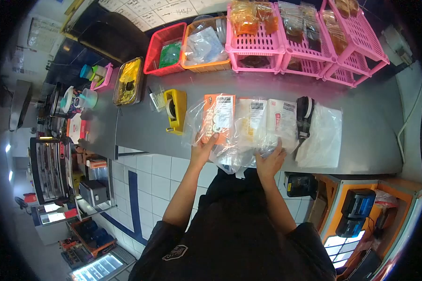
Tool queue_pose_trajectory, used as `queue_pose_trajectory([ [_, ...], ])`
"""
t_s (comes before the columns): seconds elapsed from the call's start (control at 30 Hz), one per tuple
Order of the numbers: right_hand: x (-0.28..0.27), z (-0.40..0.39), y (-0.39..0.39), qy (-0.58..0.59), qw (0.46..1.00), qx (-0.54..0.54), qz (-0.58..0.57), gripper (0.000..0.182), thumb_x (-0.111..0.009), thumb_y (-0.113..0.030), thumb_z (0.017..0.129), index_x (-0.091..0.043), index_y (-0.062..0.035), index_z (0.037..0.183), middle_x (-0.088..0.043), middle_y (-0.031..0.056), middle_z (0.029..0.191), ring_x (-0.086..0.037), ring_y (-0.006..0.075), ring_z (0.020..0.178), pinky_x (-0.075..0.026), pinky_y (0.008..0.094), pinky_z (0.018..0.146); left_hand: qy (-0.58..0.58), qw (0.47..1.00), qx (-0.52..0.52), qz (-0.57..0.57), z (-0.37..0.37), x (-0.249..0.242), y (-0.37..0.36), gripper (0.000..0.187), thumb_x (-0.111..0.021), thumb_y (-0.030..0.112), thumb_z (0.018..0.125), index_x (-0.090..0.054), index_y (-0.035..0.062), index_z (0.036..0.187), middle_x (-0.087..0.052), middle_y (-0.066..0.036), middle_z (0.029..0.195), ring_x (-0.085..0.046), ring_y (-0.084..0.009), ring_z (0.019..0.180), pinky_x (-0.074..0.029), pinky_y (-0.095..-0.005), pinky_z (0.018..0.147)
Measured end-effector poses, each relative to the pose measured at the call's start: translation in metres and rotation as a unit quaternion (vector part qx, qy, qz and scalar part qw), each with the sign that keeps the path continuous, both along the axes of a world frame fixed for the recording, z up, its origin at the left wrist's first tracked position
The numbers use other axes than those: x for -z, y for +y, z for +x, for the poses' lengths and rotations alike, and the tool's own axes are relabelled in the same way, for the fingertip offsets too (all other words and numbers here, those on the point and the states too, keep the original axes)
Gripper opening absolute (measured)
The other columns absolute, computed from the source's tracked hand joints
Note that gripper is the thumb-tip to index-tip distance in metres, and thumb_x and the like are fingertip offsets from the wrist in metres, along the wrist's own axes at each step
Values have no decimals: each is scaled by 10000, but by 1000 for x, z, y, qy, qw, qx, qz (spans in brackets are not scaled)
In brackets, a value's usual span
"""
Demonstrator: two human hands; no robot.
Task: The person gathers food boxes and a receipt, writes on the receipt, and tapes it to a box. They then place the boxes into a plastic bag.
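Note:
On the counter in front of me lies a large clear plastic bag [230,157] with printed food packages in or under it. An orange-and-white package [211,112] with a label lies on the left. Beside it are a white paper package with yellow print [253,126] and a white one with red print [281,119], each bearing a label. My left hand [203,151] is closed on the bag's near left side, its thumb by the orange package. With thumb and fingers, my right hand [271,160] grips the bag's near right side, below the red-printed package.
A yellow tape dispenser [176,112] stands left of the packages. White plastic sheets [321,140] and a black strapped item [305,112] lie to the right. Behind are a red basket [150,63], an orange basket [208,65] and pink racks [255,44] holding bagged sauces.

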State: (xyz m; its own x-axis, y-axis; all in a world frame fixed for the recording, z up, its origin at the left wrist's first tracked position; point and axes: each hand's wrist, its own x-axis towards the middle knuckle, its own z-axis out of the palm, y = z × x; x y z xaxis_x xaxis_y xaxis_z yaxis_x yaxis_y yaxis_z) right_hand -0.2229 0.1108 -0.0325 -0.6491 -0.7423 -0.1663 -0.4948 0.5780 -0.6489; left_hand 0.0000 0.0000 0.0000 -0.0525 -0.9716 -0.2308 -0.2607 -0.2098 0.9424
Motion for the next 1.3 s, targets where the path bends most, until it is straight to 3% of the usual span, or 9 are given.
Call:
queue_pose_trajectory([
  [0.1, 27, -39, 4, 66, 986, -41, -149, 829, -779, -243, 793, -335, -32, 1460, -496, 198, 1229, -465, 382, 1146, -379, 475, 983, -72, 997, 36, 7, -18, 3, -4, 633, -669, 460, 891, -519, 59, 1357, -685, -211, 1107, -670, -328, 1030, -521, -388, 865],
  [0.2, 53, -25, 49, -32, 944, -49, -326, 678, -751, -211, 821, -423, -8, 1379, -509, 211, 1168, -523, 368, 1041, -430, 454, 902, -387, 915, 83, -75, 4, -106, 35, 538, -674, 398, 895, -586, 41, 1287, -692, -207, 1017, -681, -338, 921, -533, -377, 822],
  [0.33, 70, -22, 122, -20, 987, -57, -147, 517, -714, -202, 856, -483, 1, 1271, -577, 204, 1044, -602, 346, 920, -479, 455, 811, -75, 961, 188, -191, 55, -226, 79, 335, -725, 206, 863, -681, -5, 1120, -708, -190, 1013, -699, -249, 797, -547, -325, 660],
  [0.5, 151, 15, 196, 37, 947, -259, 186, 593, -684, -339, 874, -441, -17, 1308, -650, 241, 1039, -646, 422, 949, -500, 492, 835, 69, 872, 213, -436, 127, -331, 160, 123, -823, 179, 749, -743, 144, 836, -728, -40, 901, -680, -135, 682, -529, -265, 552],
  [0.67, 218, 86, 247, -131, 943, -131, 276, 740, -734, -377, 821, -393, -25, 1375, -659, 274, 1094, -643, 430, 1027, -512, 455, 864, 69, 791, 186, -579, 250, -332, 223, 393, -757, 482, 798, -741, 229, 1099, -710, -17, 1001, -666, -152, 906, -562, -275, 639],
  [0.73, 185, 137, 238, -130, 939, -137, 289, 764, -744, -403, 817, -398, -26, 1384, -690, 240, 987, -675, 370, 953, -525, 427, 814, -68, 888, 109, -442, 303, -355, 258, 177, -759, 345, 823, -745, 182, 891, -704, 63, 969, -672, -153, 863, -561, -256, 634],
  [1.03, 221, 230, 230, -151, 925, -255, 238, 628, -720, -412, 861, -485, -36, 1306, -696, 170, 904, -670, 300, 842, -528, 402, 754, -194, 911, -106, -347, 452, -369, 290, 256, -798, 425, 753, -664, 226, 840, -664, 86, 877, -654, -94, 836, -535, -237, 652],
  [1.13, 242, 274, 166, -167, 884, -322, 294, 572, -714, -405, 870, -522, -36, 1263, -689, 167, 925, -659, 293, 849, -529, 403, 738, -249, 716, -208, -618, 493, -321, 237, 265, -808, 356, 737, -707, 250, 958, -633, 48, 868, -601, -111, 762, -530, -261, 658],
  [1.3, 293, 400, 21, -81, 784, -411, 457, 547, -717, -402, 869, -545, -33, 1235, -681, 175, 976, -651, 277, 872, -527, 397, 737, -426, 650, -285, -561, 619, -301, 196, 325, -744, 262, 686, -707, 186, 1000, -613, 2, 884, -579, -144, 744, -516, -271, 626],
])
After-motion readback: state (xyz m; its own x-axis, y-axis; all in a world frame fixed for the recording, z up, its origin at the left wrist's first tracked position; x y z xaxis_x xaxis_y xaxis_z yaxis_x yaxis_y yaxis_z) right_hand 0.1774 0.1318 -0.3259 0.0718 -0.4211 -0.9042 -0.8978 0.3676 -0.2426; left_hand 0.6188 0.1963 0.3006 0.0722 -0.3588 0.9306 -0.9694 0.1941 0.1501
